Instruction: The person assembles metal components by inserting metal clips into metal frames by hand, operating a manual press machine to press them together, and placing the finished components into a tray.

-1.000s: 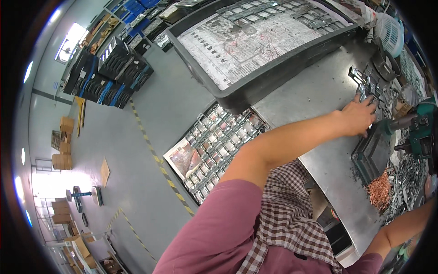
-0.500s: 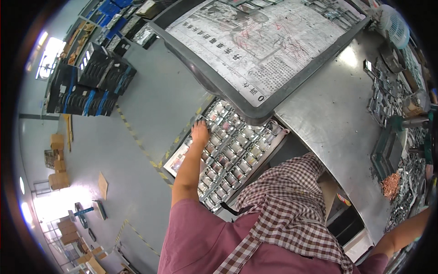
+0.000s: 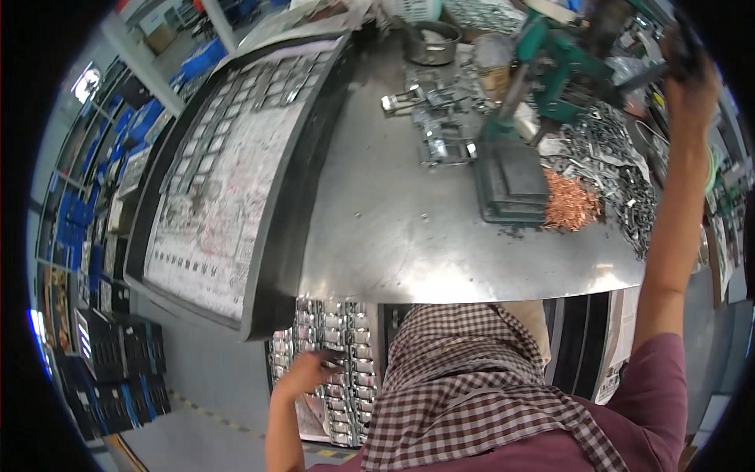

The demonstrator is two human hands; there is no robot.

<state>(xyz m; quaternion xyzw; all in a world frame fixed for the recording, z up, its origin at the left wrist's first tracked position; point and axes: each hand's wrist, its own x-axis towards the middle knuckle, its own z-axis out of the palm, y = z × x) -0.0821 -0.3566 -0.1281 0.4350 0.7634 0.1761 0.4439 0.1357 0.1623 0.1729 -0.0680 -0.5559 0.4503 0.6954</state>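
Over a tray of shiny metal buckle-like frames (image 3: 338,409), low at the left of my apron, hangs my left hand (image 3: 305,373). Its fingers point right across the rows and are blurred, so whether they pinch a piece is unclear. My right arm is raised at the far right. There my right hand (image 3: 692,90) is wrapped round the dark lever handle (image 3: 686,49) of a green hand press (image 3: 550,79). The press's base plate (image 3: 513,181) stands on the metal table (image 3: 377,244). A heap of copper-coloured pins (image 3: 572,203) lies against the base.
A large black tray (image 3: 287,181), lined with newspaper and holding rows of metal frames, overhangs the table's left side. Loose metal frames (image 3: 440,130) lie left of the press, near a metal bowl (image 3: 431,46). Small dark metal parts (image 3: 621,165) pile up at right.
My view has swung right toward the press. My right hand, hidden at the lower right before, is now up on the lever. The left hand stays over the lower tray of frames.
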